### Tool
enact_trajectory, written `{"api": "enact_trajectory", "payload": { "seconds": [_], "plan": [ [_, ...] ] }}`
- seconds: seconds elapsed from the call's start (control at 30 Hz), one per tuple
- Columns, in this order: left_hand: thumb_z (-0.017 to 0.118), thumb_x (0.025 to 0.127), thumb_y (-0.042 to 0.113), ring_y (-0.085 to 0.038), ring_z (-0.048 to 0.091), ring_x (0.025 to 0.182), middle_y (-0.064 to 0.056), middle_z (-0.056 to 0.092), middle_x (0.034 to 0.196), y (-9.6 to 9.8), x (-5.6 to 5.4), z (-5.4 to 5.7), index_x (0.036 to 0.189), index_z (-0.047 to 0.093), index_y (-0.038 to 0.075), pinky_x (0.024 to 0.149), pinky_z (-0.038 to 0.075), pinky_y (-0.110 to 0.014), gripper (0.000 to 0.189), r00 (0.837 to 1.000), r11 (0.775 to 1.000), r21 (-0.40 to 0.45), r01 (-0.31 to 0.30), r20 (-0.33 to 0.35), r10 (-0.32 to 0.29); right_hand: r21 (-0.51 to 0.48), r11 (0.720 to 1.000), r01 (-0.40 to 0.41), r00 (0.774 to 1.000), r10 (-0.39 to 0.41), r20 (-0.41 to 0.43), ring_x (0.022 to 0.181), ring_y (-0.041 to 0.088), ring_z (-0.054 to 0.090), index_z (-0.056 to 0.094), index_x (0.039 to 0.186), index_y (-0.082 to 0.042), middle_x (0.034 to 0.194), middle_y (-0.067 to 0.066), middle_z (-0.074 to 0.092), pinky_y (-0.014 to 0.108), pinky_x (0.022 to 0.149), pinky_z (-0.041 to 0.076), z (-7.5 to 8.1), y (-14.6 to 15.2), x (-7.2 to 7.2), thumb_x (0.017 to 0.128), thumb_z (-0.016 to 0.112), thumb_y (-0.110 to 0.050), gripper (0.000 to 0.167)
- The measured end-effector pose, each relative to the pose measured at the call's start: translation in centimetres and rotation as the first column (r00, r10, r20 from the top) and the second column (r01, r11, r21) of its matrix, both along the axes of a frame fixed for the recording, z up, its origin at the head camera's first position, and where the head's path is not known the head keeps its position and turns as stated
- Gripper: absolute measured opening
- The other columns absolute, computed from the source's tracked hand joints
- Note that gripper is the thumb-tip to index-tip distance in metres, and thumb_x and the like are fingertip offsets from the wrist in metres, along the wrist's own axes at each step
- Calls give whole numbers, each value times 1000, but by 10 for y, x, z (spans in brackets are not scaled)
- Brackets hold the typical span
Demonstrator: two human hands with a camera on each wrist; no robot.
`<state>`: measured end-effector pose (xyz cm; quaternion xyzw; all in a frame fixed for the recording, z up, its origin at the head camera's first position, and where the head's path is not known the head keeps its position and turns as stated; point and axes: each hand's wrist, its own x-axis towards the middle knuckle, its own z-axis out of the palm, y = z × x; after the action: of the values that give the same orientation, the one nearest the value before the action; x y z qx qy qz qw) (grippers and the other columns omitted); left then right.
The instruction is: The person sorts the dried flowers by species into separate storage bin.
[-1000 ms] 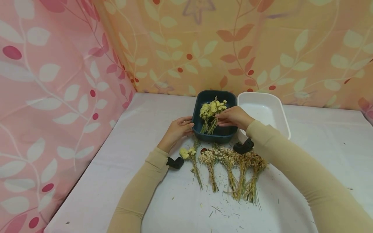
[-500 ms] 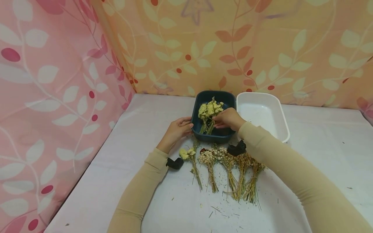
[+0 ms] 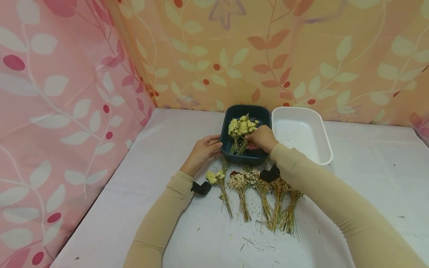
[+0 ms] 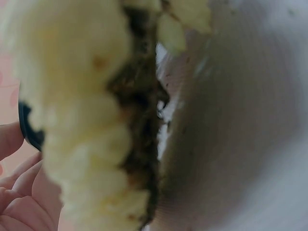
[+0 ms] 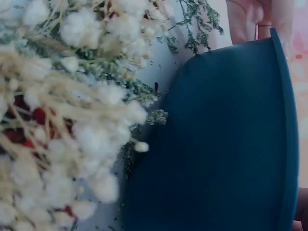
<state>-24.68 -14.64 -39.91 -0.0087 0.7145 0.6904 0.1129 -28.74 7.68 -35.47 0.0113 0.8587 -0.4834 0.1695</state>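
Observation:
A dark blue basin [image 3: 246,160] stands towards the back of the table, with bunches of yellow dried flowers [image 3: 242,127] lying in it, stems towards the front. My right hand [image 3: 263,138] reaches in over the right rim and pinches the right-hand bunch near its stems; the fingertips are partly hidden. Against the basin's left rim rests my left hand [image 3: 205,149], its fingers extended and relaxed. The right wrist view has the basin's outer wall [image 5: 221,134] close up. Blurred yellow flowers [image 4: 82,125] fill much of the left wrist view.
A white basin [image 3: 301,134] stands directly right of the blue one. In front lie a small yellow-flowered bunch [image 3: 221,182] and several dried bunches [image 3: 264,190] in a row. Plant crumbs dot the white tablecloth [image 3: 201,238]. Patterned cloth [image 3: 201,56] hangs behind and at left.
My right hand has shifted slightly left and down inside the blue basin, its wrist and forearm moving left too. My left hand stays at the rim.

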Motion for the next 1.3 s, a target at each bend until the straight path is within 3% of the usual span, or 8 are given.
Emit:
{"api": "enact_trajectory", "payload": {
  "seconds": [0.27,0.43,0.63,0.77,0.9,1.03,1.3],
  "plan": [
    [62,99,14,-31,58,130,-17,52,148,-1,1,-1,144,52,8,105,52,-44,47,1000,1000,-4,2,1,-2,202,979,-40,994,59,-93,62,23,74,76,92,7,66,11,73,35,69,63,3,0,7,97,67,-19,28],
    [62,100,14,-31,58,129,-16,52,148,-1,1,0,145,51,8,106,52,-43,47,1000,1000,-3,3,-5,-3,243,968,-61,974,111,-196,82,33,74,77,98,5,84,20,76,39,74,63,8,3,18,98,66,-19,27],
    [62,100,14,-32,59,128,-17,53,147,-1,1,2,145,50,7,104,53,-43,47,1000,1000,-5,15,-16,-15,61,991,-116,964,127,-235,97,34,73,72,117,2,111,21,74,43,86,61,16,2,48,98,65,-18,28],
    [61,100,12,-32,59,128,-18,54,146,-1,1,2,145,50,6,103,54,-43,47,1000,1000,-7,9,-30,-9,-78,984,-163,970,146,-194,101,33,73,70,119,3,111,21,74,41,89,61,21,-1,72,97,66,-18,31],
    [61,100,11,-33,58,129,-19,52,147,-1,0,1,145,50,5,103,54,-42,47,999,1000,-5,10,-35,-10,-195,966,-170,983,152,-100,103,33,72,68,121,5,111,22,73,42,92,60,21,0,89,97,67,-16,32],
    [61,100,11,-33,58,129,-19,52,148,-1,-1,1,146,49,4,104,53,-43,48,999,1000,-3,10,-33,-10,-228,959,-166,986,158,-54,99,30,74,69,120,5,109,20,74,42,89,61,12,1,101,95,69,-18,33],
    [60,100,11,-35,59,128,-20,51,148,-1,0,-1,147,48,5,103,54,-43,48,999,1000,-15,18,-40,-19,-307,934,-184,983,182,-37,92,26,76,69,117,8,104,17,76,39,84,63,-9,-2,121,93,71,-15,33]
  ]
}}
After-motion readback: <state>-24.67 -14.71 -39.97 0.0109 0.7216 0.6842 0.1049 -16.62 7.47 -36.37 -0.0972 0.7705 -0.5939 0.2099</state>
